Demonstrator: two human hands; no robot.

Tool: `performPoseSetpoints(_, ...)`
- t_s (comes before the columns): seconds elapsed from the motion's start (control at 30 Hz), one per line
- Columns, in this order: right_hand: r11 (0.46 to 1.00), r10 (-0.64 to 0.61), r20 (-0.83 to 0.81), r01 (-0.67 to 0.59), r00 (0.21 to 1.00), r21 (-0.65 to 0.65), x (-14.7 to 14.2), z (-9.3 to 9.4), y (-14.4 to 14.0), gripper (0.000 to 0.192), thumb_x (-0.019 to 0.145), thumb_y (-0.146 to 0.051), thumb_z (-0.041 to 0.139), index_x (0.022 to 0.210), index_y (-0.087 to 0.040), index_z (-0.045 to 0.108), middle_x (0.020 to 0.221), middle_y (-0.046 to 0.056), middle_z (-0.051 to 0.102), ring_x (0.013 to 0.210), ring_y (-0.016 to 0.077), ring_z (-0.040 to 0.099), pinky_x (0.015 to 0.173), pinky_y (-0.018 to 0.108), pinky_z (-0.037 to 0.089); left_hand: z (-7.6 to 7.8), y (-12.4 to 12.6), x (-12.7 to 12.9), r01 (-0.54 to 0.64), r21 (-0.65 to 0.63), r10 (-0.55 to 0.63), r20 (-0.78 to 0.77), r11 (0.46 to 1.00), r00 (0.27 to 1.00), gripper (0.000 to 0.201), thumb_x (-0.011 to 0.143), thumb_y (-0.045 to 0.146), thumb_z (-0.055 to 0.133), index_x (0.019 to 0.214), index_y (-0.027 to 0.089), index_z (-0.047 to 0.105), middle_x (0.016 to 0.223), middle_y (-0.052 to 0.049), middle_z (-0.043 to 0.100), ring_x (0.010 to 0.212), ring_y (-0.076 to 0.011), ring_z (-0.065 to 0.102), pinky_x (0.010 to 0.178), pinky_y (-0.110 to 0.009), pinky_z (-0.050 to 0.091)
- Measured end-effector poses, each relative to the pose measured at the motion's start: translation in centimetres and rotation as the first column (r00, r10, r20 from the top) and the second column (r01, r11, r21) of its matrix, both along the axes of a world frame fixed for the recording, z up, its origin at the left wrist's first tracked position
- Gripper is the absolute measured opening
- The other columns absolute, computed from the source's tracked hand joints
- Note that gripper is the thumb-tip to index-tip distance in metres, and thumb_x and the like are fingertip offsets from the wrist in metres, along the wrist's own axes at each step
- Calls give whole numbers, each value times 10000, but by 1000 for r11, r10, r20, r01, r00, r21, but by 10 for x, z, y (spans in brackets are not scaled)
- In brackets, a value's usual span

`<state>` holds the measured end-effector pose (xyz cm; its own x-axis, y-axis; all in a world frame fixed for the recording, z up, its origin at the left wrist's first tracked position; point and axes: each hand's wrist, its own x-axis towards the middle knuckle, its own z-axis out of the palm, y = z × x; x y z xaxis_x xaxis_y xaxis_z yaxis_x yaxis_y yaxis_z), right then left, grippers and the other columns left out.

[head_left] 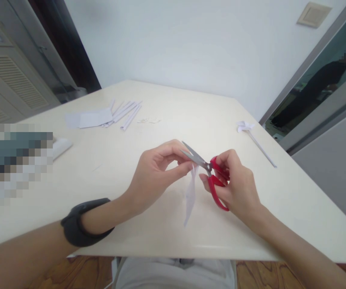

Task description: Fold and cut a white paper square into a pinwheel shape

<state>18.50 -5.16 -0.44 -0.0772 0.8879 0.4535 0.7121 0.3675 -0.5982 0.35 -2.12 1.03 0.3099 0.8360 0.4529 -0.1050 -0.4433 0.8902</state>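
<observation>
My left hand (163, 172), with a black band on the wrist, pinches a piece of white paper (191, 196) between thumb and fingers. The paper hangs down, thin and seen nearly edge-on, above the table. My right hand (239, 184) holds red-handled scissors (216, 188), its fingers through the loops. The blades are slightly parted and point up and left, lying across the top of the paper close to my left fingertips. Whether the blades are cutting into the paper, I cannot tell.
On the white table (166, 237) lie flat paper sheets (96, 118), several rolled paper sticks (127, 112) and small scraps (149, 120). A paper pinwheel on a stick (258, 142) rests at the right. A blurred-out object (13, 164) is at the left edge. Beyond the doorway is a person (314, 86).
</observation>
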Motion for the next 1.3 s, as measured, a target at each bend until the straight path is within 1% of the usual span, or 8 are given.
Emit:
performPoseSetpoints(0.1,990,68,-207,-93,976,-110,2,4,4,305,711,-204,676,812,-234,390,664,-63,487,543,96,427,510,223,375,2,1,0,-21,60,22,-19,998,1000,83,781,141,628,710,182,636,744,-9,584,748,-131,564,744,-262,464)
performPoseSetpoints(0.2,959,135,-424,-226,895,-170,5,8,9,247,765,-244,646,830,-233,408,722,-47,502,576,98,435,519,221,374,3,3,-1,-59,130,63,-31,990,998,79,772,134,634,718,192,635,764,-18,595,826,-161,571,839,-312,450)
performPoseSetpoints(0.37,876,185,-600,-408,778,-258,9,13,14,248,806,-363,607,814,-217,407,790,-10,572,564,95,456,525,238,390,7,6,-2,-145,174,157,-57,974,986,92,763,143,638,700,210,638,938,-33,635,1059,-213,542,989,-372,387)
performPoseSetpoints(0.43,840,194,-626,-458,755,-292,10,14,14,276,787,-390,623,814,-210,416,814,14,592,594,109,479,530,247,404,8,6,-2,-150,142,163,-84,978,983,84,773,151,627,710,205,635,987,-34,649,1040,-205,561,971,-355,404)
performPoseSetpoints(0.63,788,188,-660,-512,727,-340,14,13,15,302,770,-433,635,828,-207,444,871,37,611,597,113,491,541,257,420,4,11,-5,-192,28,194,-163,981,967,49,779,190,614,730,191,617,808,-24,670,806,-174,617,755,-282,483)
performPoseSetpoints(0.93,741,156,-696,-549,701,-387,16,14,17,292,688,-205,724,799,-197,454,818,-12,589,640,97,480,560,220,374,-1,24,-11,-151,-228,132,-96,962,987,85,762,269,652,747,192,619,740,-2,653,614,-108,565,522,-205,409)
performPoseSetpoints(1.17,706,155,-695,-571,702,-419,15,15,16,249,707,-238,704,805,-186,481,787,-25,522,608,90,462,537,228,349,-4,28,-10,-204,-233,190,-79,951,978,118,743,294,665,758,186,618,746,-10,653,643,-127,575,513,-205,404)
performPoseSetpoints(1.3,742,142,-650,-515,746,-429,15,12,17,244,700,-163,697,793,-190,473,703,-51,483,598,85,440,521,212,317,-7,26,-8,-228,-218,209,-104,949,972,121,766,308,634,770,193,598,761,-2,657,674,-136,594,530,-196,419)
